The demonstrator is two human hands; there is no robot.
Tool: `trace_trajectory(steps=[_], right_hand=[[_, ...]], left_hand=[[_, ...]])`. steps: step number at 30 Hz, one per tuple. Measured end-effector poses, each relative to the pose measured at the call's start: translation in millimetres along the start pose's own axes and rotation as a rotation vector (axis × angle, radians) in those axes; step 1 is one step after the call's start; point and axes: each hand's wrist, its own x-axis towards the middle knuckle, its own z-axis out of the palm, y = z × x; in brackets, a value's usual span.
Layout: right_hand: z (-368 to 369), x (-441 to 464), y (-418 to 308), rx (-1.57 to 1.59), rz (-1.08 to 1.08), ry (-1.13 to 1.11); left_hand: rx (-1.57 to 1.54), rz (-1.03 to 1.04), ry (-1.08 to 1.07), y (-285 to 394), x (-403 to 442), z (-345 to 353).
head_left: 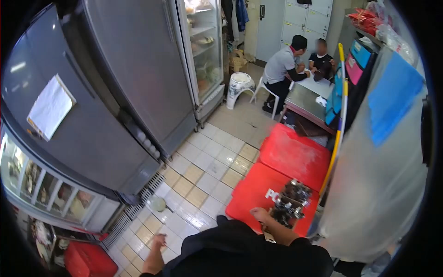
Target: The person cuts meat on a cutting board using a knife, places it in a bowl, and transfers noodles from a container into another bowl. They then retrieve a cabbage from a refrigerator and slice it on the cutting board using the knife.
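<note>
My left hand [159,240] hangs low over the tiled floor, holding nothing, its fingers loosely bent and apart. My right hand [260,213] is over the red lidded box [249,191], with its fingers curled in and nothing visible in them. Just beyond my right forearm, a brown compartmented holder with metal cutlery [294,196] stands on the red box. My forearm hides part of the holder's near side. Whether my right hand touches the box cannot be made out.
Tall grey refrigerators [138,69] and a glass-door fridge [203,51] line the left. A round, pale green object [159,203] lies on the floor near the drain grate [131,210]. Two people sit at a table [307,102] ahead. Plastic sheeting [369,184] hangs at right.
</note>
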Motion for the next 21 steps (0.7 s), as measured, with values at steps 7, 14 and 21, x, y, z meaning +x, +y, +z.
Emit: trace_trajectory(steps=[7,14,21], right_hand=[[-59.0,169.9,-118.6,-0.153,-0.057,0.165],[-0.2,323.0,-203.4,-0.195,-0.097,0.248],[0.4,390.4,-332.7,-0.321,-0.112,0.051]], left_hand=[[-0.163,-0.026,-0.138,52.3,9.1,-11.3],[0.089,-0.024,-0.149,45.4,172.7,-170.4],[0.349,0.142,0.370,63.8,383.0,-390.8]])
